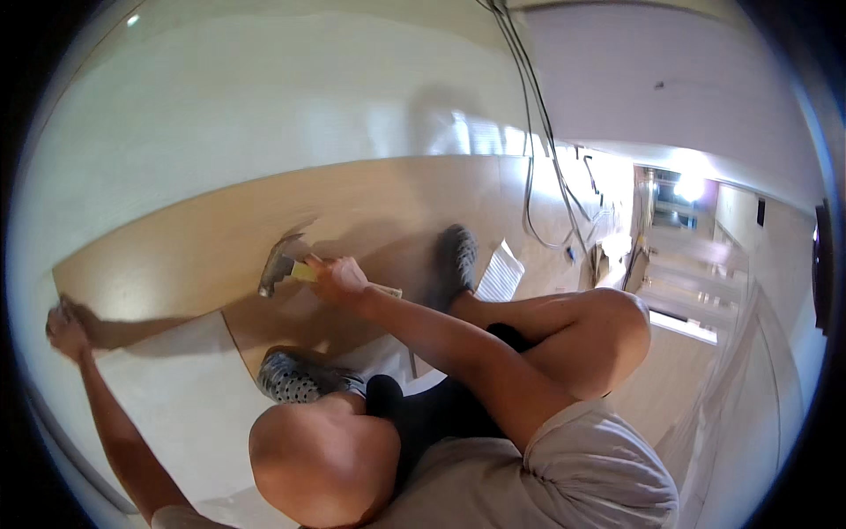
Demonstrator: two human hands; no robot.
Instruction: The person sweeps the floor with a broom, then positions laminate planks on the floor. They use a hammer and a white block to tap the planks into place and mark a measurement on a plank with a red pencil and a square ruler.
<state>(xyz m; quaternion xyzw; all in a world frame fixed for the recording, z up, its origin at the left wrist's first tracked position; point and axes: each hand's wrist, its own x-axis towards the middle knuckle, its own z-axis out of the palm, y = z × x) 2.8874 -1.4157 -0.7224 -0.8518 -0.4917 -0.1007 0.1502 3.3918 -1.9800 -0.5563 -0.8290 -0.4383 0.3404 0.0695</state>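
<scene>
A hammer is in my right hand, its metal head to the left of my fist and a yellow band on its handle. The head hangs over a long light-brown wood board; from this angle I cannot tell whether it touches. At the board's far left end, my left hand has its fingers curled together by the lower corner. What is between those fingers, if anything, is too small to make out. My left arm is stretched out, while my right arm reaches across my bent legs.
My grey perforated shoes rest on the wood. Beside the farther shoe lies a striped paper sheet. Dark cables run down from the top onto the boards. A pale panel adjoins the board's lower edge. Bright lamps shine at the far right.
</scene>
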